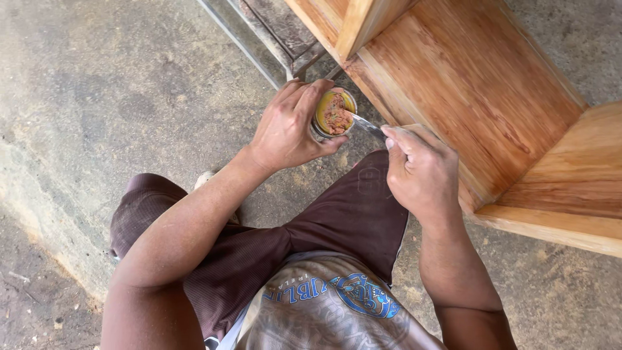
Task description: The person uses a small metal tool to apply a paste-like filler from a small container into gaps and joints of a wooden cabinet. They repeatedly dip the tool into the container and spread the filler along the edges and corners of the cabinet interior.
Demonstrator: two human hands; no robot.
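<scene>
My left hand (291,126) grips a small round can (334,114) filled with reddish-brown paste, holding it above my knees. A thin metal blade (367,124) is pinched in my right hand (418,172), and its tip is dipped into the paste at the can's right rim. I am crouched, with dark maroon shorts (337,220) below both hands. The can's side is mostly hidden by my fingers.
A large piece of bare wooden furniture (479,84) lies on its side just right of my hands, its lower rail (557,223) near my right wrist. A metal frame (272,39) lies on the concrete floor (103,97) beyond the can.
</scene>
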